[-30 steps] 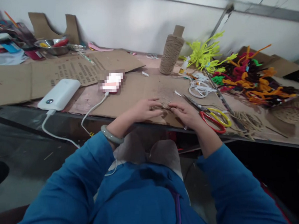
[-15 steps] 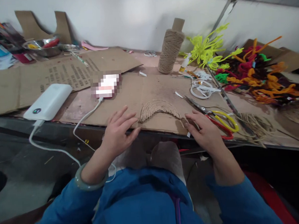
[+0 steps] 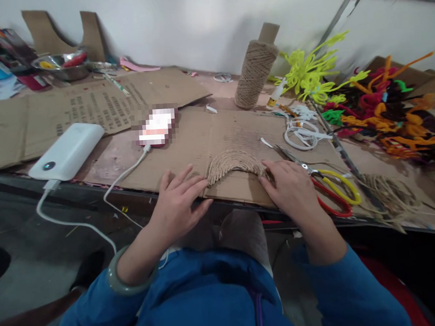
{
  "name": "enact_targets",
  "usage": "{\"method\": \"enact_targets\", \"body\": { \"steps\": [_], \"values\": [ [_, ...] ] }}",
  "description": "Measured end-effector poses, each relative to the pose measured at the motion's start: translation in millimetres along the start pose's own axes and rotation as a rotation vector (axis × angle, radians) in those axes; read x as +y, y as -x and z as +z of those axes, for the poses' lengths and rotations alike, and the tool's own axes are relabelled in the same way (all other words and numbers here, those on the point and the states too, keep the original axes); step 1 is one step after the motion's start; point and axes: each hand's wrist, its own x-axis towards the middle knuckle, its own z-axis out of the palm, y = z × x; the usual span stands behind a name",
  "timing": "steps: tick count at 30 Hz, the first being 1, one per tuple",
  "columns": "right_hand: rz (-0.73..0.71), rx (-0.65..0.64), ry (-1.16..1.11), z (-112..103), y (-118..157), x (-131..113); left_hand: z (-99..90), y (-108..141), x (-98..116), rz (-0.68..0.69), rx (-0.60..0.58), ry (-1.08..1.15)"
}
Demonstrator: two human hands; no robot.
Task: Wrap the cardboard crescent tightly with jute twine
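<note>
Metal bowl [image 3: 62, 74] holds red item [image 3: 75, 59]; left hand [image 3: 179, 201] splays against twine arch [image 3: 235, 160], right hand's [image 3: 293, 188] grip unclear.

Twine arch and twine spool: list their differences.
The twine arch lies flat on cardboard; the twine spool stands on end. The arch curves in close rows; the spool is wound around a tube. The arch sits between the left hand and right hand; the spool stands farther back. Both are brown cord.

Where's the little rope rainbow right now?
In the head view, the rope rainbow lies near the middle, on the flat cardboard, between the person's left hand and right hand.
</note>
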Motion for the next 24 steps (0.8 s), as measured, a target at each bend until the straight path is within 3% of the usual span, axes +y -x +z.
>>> {"method": "enact_targets", "body": {
  "steps": [8, 14, 19, 22, 24],
  "values": [
    [0.167, 0.107, -0.272, 8.7, 3.1, 3.9, 4.9, 5.2, 15.4, -0.006, 0.014, 0.041],
    [0.439, 0.183, -0.796, 10.7, 1.4, -1.1, 12.5, 15.1, 26.1, -0.053, 0.082, 0.058],
    [0.685, 0.474, -1.338, 15.0, -8.7, -19.1, 14.9, 17.7, 27.2, -0.067, 0.101, 0.073],
    [0.704, 0.657, -1.419, 11.7, -14.3, -27.2, 11.8, 19.0, 23.4, -0.059, 0.138, 0.149],
    [0.685, 0.696, -1.429, 7.7, -15.8, -29.6, 9.4, 20.7, 21.2, -0.068, 0.207, 0.277]
  ]
}}
